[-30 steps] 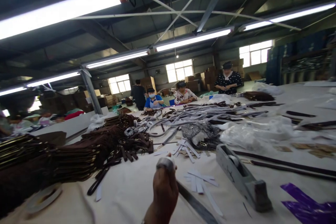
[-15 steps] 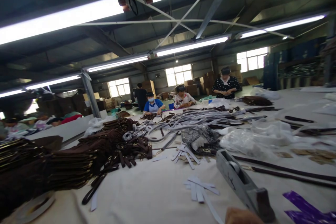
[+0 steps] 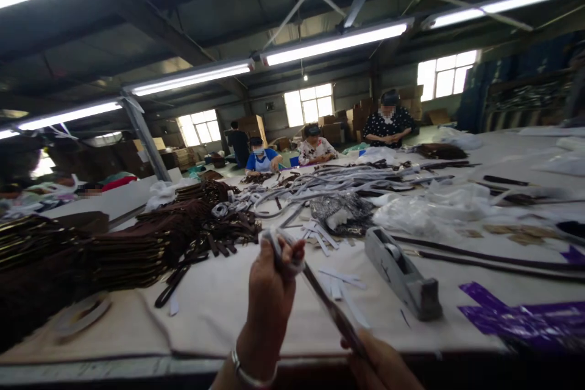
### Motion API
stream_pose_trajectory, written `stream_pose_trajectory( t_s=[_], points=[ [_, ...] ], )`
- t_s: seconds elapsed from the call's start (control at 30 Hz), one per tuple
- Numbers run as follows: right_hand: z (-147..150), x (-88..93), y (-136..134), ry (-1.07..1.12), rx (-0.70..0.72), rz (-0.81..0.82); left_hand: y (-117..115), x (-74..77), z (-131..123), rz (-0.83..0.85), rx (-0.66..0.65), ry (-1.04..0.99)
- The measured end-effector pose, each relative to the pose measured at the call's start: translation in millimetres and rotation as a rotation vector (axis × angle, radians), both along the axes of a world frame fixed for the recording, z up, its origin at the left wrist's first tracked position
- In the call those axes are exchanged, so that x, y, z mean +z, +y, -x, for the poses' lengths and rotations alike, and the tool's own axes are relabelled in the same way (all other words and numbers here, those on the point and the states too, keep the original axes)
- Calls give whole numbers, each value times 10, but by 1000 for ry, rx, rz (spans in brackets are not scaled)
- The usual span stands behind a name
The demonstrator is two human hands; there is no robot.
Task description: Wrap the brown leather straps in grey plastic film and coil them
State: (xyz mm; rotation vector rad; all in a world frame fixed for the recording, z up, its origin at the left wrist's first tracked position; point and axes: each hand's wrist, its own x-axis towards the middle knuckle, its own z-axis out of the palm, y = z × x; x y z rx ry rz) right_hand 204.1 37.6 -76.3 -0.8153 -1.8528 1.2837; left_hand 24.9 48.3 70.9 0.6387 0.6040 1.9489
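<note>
Grasped by raised left hand [image 3: 274, 274] and lower-held right hand [image 3: 381, 359], the strap [image 3: 334, 311] is slanted between them.

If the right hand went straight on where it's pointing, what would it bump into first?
Probably the left hand, which holds a pale coil: the right hand points up and leftward towards it, along the dark strip it grips. Depth is hard to judge here.

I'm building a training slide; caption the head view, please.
Left hand holds a pale bundle, right hand a dark strip, at a worktable with a grey tape dispenser.
</note>
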Motion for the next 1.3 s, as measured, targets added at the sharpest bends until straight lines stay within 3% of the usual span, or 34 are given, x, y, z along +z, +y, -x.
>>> stream_pose_trajectory(
  t_s=[0.07,0.13,0.2,0.27,0.33,0.47,0.53,0.63,0.7,0.77,0.83,0.9,1.0,1.1,1.3],
  points=[
    [-12,122,-111,51,151,298,76,-128,7,-38,172,256],
    [-57,272,-155,139,291,618,111,-341,23,-55,312,644],
    [-135,386,-128,244,386,748,98,-596,47,-82,374,1037],
    [-232,432,-72,351,394,830,48,-848,72,-117,308,1327],
    [-326,418,-29,413,379,879,-18,-1073,83,-142,161,1495],
    [-474,341,35,283,376,888,-141,-1384,39,-70,-42,1573],
    [-556,332,107,56,316,743,-198,-1442,-2,-8,-98,1558],
    [-707,366,278,-353,199,172,-315,-1408,-59,77,-284,1509],
    [-790,395,392,-517,224,-218,-417,-1335,-90,147,-528,1382],
    [-821,403,460,-557,347,-434,-518,-1261,-114,265,-828,1144],
    [-783,378,453,-492,470,-446,-600,-1213,-135,377,-1037,829],
    [-683,317,373,-331,512,-319,-654,-1200,-162,440,-1089,520],
    [-475,195,189,-104,409,-153,-690,-1218,-222,463,-980,151],
    [-286,106,51,-61,281,-131,-698,-1249,-287,463,-839,-74],
    [-100,45,-60,-94,218,-97,-702,-1346,-339,452,-614,-143]
  ],
)
